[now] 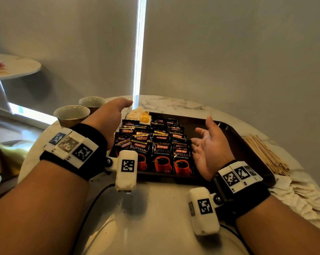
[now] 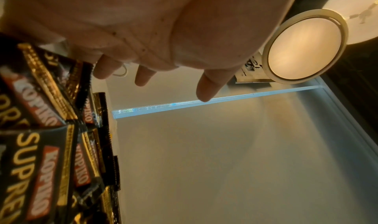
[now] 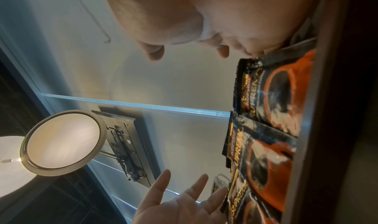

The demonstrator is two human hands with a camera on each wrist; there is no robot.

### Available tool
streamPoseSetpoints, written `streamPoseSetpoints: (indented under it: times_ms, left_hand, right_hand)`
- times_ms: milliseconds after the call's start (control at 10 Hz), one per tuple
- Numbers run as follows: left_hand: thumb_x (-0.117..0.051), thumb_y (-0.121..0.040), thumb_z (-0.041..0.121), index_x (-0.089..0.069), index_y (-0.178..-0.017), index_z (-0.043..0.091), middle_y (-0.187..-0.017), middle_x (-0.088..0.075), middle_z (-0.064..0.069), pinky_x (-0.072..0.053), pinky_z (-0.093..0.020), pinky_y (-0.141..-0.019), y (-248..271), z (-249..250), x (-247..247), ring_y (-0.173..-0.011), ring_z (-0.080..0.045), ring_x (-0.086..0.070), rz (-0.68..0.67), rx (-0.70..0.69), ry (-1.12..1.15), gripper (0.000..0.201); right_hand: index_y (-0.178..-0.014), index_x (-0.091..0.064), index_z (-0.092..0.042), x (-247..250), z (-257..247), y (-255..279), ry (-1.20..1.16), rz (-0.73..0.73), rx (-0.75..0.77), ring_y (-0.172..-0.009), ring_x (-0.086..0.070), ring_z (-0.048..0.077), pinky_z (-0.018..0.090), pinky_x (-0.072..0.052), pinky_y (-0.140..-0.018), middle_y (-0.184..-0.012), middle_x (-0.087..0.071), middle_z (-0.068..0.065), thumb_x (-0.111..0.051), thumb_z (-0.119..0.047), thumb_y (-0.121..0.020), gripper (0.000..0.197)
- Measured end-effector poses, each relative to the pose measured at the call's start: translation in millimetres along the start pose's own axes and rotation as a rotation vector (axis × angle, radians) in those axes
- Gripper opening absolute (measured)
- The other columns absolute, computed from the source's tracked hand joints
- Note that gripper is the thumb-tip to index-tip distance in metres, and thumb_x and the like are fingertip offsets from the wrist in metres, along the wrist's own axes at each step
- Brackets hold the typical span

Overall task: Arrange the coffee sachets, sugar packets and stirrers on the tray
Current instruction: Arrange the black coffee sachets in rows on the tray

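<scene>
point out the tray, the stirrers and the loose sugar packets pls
tray [image 1: 227,129]: head view, bare far-right inner corner.
stirrers [image 1: 266,153]: head view, middle of the bundle, right of the tray.
sugar packets [image 1: 295,196]: head view, middle of the pale pile, near right.

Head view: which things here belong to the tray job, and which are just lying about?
Job:
- tray
- coffee sachets, on the tray
- stirrers, right of the tray
- sugar packets, near right
- left hand
- right hand

Lying about:
- two cups, left of the tray
- side table
</scene>
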State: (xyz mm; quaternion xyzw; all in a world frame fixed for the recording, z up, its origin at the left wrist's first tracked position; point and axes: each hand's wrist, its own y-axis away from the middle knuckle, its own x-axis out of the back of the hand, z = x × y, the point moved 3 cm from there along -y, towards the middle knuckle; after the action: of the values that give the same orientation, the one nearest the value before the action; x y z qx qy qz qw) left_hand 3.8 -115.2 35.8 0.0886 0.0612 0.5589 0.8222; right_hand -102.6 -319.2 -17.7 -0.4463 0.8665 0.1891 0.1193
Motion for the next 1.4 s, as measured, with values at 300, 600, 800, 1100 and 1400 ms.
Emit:
streamPoseSetpoints:
  times_ms: [300, 600, 800, 1100, 1400]
  left_hand:
    - [-0.055, -0.098, 0.042, -0.057, -0.13, 0.019, -0.092, -0.049, 0.012, -0.045, -0.019, -0.055, -9.5, 3.2, 3.8, -0.076, -0.002, -0.045, 0.062, -0.186, 0.207, 0.039]
    - [-0.06, -0.08, 0.053, -0.053, -0.115, 0.031, -0.128, -0.049, 0.003, -0.032, -0.048, -0.113, -21.9, 1.9, 10.7, -0.12, -0.018, -0.044, 0.045, -0.262, 0.343, 0.042]
    - [-0.058, -0.083, 0.055, -0.051, -0.138, 0.022, -0.132, -0.05, 0.0, -0.032, -0.051, -0.114, -27.5, -1.4, 10.5, -0.12, -0.017, -0.043, 0.04, -0.286, 0.364, 0.064]
    - [-0.056, -0.086, 0.054, -0.046, -0.145, 0.018, -0.156, -0.042, -0.009, -0.032, -0.048, -0.111, -31.0, -3.4, 9.9, -0.144, -0.028, -0.04, 0.04, -0.289, 0.4, 0.07]
    - [-0.049, -0.099, 0.044, -0.057, -0.114, 0.037, -0.141, -0.05, -0.011, -0.036, -0.052, -0.113, -39.5, -5.1, 12.4, -0.14, -0.031, -0.041, 0.045, -0.276, 0.371, 0.018]
  right_hand:
    - [-0.154, -0.03, -0.019, 2.1, -18.9, -16.3, 0.179, 0.128, -0.001, -0.15, -0.018, 0.042, 0.054, -0.023, -0.119, -0.161, -0.018, 0.027, -0.041, -0.073, -0.091, 0.084]
    - [-0.155, -0.025, -0.01, -10.7, -52.4, -58.5, 0.505, 0.092, -0.273, -0.146, -0.02, 0.05, 0.057, -0.025, -0.116, -0.159, -0.014, 0.034, -0.036, -0.087, -0.08, 0.108]
    - [-0.155, -0.023, -0.005, -27.2, -51.0, -74.4, 0.535, 0.025, -0.325, -0.147, -0.021, 0.048, 0.055, -0.025, -0.117, -0.158, -0.019, 0.034, -0.037, -0.083, -0.084, 0.106]
    - [-0.155, -0.024, -0.005, -36.4, -62.3, -99.5, 0.647, 0.061, -0.375, -0.143, -0.027, 0.05, 0.058, -0.029, -0.116, -0.156, -0.025, 0.034, -0.037, -0.087, -0.08, 0.111]
    - [-0.154, -0.024, -0.004, -44.6, -62.6, -126.9, 0.648, 0.026, -0.354, -0.144, -0.026, 0.049, 0.058, -0.028, -0.114, -0.154, -0.026, 0.036, -0.038, -0.086, -0.082, 0.11]
